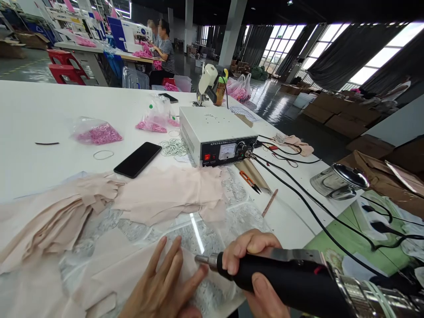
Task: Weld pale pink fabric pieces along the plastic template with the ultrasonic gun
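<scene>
My right hand (253, 260) is wrapped round a black handheld tool (285, 276) with a metal tip that points left toward the fabric. My left hand (164, 285) lies flat with fingers spread on a pale pink fabric piece (109, 274) at the near table edge, fingertips close to the tool's tip. More pink fabric pieces (165, 194) lie stacked just beyond, over a glass plate (212, 234). A black cable (298, 194) runs from the tool side to a white control box (215, 134).
A black phone (137, 159), bags of pink rings (96, 132), white rings (172, 147), orange snips (249, 181) and a pencil (270, 202) lie on the white table (33, 115). A metal pot (338, 181) sits right. A person sews at the far back.
</scene>
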`<state>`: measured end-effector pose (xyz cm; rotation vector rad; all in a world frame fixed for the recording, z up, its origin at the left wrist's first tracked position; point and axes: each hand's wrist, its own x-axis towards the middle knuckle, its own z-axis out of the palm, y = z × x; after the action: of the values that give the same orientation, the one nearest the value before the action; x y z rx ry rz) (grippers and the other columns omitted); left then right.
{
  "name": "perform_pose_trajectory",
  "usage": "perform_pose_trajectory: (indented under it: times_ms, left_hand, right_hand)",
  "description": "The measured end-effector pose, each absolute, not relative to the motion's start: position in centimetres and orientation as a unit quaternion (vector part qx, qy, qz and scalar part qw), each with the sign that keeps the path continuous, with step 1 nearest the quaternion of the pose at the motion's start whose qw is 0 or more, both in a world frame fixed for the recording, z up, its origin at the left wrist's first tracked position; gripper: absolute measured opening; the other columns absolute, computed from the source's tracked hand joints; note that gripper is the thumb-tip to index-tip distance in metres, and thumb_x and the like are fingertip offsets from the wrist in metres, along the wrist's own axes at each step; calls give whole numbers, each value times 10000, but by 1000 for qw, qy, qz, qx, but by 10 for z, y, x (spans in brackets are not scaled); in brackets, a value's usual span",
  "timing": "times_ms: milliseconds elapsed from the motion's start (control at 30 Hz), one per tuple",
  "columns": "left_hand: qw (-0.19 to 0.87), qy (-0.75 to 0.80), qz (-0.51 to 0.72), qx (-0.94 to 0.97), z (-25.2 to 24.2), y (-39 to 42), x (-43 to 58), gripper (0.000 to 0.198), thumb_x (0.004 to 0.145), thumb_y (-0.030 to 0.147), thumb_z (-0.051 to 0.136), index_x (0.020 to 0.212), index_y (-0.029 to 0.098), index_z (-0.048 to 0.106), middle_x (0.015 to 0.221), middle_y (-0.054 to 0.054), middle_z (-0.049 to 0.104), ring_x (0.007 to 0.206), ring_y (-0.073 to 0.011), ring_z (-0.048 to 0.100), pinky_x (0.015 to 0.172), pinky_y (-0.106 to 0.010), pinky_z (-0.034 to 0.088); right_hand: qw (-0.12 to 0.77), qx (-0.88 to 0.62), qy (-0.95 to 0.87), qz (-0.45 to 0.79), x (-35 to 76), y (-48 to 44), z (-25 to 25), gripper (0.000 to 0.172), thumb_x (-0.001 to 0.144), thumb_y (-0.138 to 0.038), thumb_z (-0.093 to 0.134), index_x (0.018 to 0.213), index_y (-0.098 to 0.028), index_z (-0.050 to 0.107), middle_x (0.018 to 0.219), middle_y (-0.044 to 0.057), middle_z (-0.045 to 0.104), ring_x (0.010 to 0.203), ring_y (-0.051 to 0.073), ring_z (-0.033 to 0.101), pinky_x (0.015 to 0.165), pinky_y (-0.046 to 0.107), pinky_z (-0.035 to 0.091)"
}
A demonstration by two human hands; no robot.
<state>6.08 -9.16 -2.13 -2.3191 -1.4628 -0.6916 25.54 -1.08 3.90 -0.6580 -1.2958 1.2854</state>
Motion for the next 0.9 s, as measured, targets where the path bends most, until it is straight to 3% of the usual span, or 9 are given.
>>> perform_pose_trajectory:
  times_ms: [233, 500, 667, 900]
  left_hand:
    - [134, -526, -280, -792, -26, -93, 62, 474, 962, 700, 568, 1255, 350, 699, 1155, -58, 622, 1337, -308, 504, 1268, -490, 168]
    - [138, -520, -276, -796, -34, -94, 61, 528, 927, 743, 591, 1272, 355, 689, 1153, -65, 636, 1376, -316, 476, 1257, -506, 167]
    - [145, -521, -292, -789, -43, -96, 61, 527, 1013, 707, 451, 1332, 342, 657, 1188, -104, 644, 1446, -333, 429, 1233, -576, 210]
    - [139, -517, -286, -795, -39, -97, 59, 511, 997, 710, 497, 1329, 359, 664, 1212, -106, 652, 1399, -334, 490, 1238, -555, 213]
  right_hand:
    - [576, -244, -557, 547, 245, -12, 42, 145, 978, -431, 594, 979, -301, 531, 833, -19, 593, 627, 143, 597, 616, 322, 541]
    - [587, -202, -557, 551, 236, -5, 40, 128, 982, -394, 580, 1046, -291, 540, 849, 0, 586, 637, 154, 621, 612, 332, 557]
    - [584, -190, -554, 563, 225, -3, 34, 134, 976, -385, 592, 1045, -285, 535, 855, 3, 588, 660, 163, 628, 626, 340, 547]
    - [574, -211, -542, 575, 221, -4, 25, 190, 944, -425, 614, 1036, -294, 511, 865, 6, 590, 663, 179, 614, 639, 373, 556]
